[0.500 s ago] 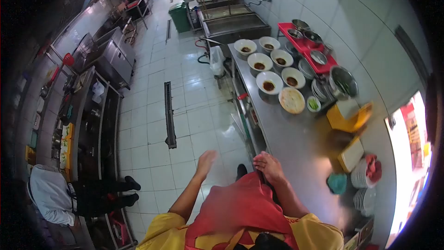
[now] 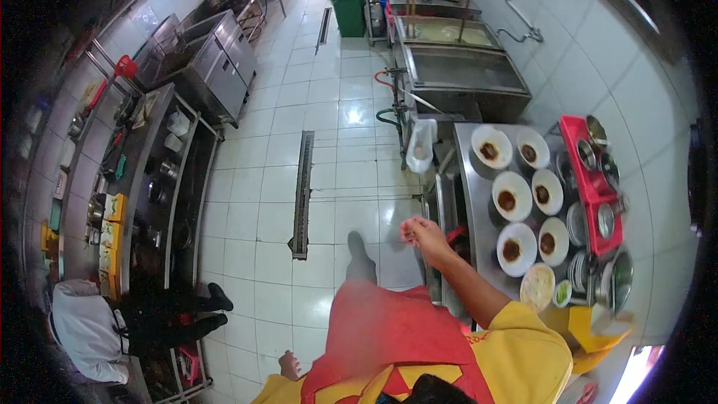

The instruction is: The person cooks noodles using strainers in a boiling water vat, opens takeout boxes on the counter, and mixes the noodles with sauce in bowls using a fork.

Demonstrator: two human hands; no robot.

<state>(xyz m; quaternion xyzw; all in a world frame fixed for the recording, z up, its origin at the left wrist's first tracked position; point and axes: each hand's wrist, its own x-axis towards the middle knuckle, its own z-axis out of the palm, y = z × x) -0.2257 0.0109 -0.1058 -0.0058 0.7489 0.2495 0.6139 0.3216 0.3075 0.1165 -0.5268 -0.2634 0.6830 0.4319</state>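
Red apron — right hand half-curled, near steel table; left hand loosely spread — both empty.

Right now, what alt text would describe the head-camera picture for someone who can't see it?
A person's right hand is raised in front of a red apron, beside a steel table bearing six white bowls of dark sauce; the left hand hangs lower. Across the tiled floor, a co-worker in white stands by a counter.

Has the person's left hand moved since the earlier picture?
Yes. Against the floor drain, the left hand is now farther back, beside the red apron.
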